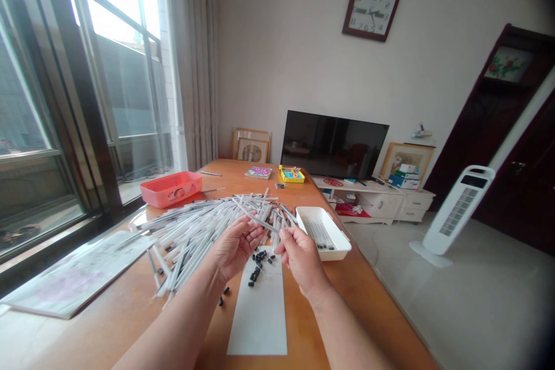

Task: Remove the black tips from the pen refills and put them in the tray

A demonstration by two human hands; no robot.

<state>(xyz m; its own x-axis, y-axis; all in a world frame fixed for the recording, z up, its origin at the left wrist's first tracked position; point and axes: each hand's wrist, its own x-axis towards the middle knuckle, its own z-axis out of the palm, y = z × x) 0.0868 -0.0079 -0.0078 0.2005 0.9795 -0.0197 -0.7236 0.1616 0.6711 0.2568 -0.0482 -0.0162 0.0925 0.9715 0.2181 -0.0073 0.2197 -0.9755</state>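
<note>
Fingers [282, 236] of right hand [302, 260] pinching white pen barrel [255, 217] near end (short grip = steadier), left hand [236, 248] open beside, black plastic bits [255, 266] below.

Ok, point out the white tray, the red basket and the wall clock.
White tray [335, 225]: head view, on its right rim.
Red basket [171, 198]: head view, on its front wall.
Wall clock [372, 10]: head view, on its face.

My left hand [236, 248] and right hand [301, 260] are bare, and so are my forearms [173, 324], running off toward 6 o'clock.
</note>
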